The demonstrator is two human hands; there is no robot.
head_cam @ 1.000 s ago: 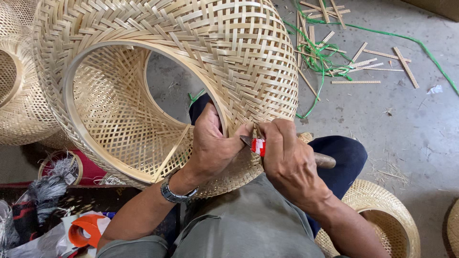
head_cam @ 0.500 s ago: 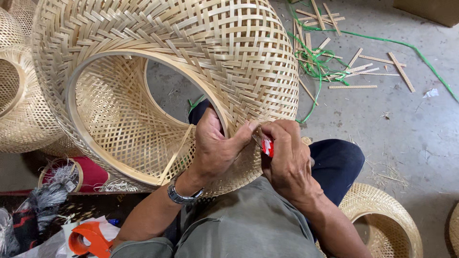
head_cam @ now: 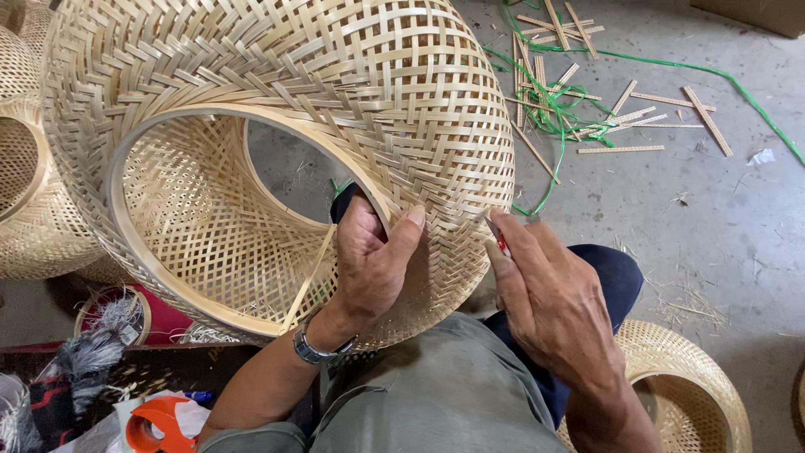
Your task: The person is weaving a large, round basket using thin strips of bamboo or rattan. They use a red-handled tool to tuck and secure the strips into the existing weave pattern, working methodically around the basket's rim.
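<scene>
One large woven bamboo shade (head_cam: pixel 277 126) lies tipped on the lap, ring opening facing lower left. The left hand (head_cam: pixel 369 264) grips its rim; the right hand (head_cam: pixel 549 298) closes around a small red-handled tool (head_cam: pixel 502 245). Two more baskets (head_cam: pixel 33 201) sit nearby.

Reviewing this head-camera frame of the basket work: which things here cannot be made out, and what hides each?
- Red-handled tool, head view: only a sliver shows; the right hand covers the rest, so its kind is unclear.
- Left hand fingers: hidden inside the rim of the large woven bamboo basket.
- Small basket: partly behind the right forearm and cut off by the bottom edge.
- Orange tape dispenser: cut off by the bottom edge.
</scene>
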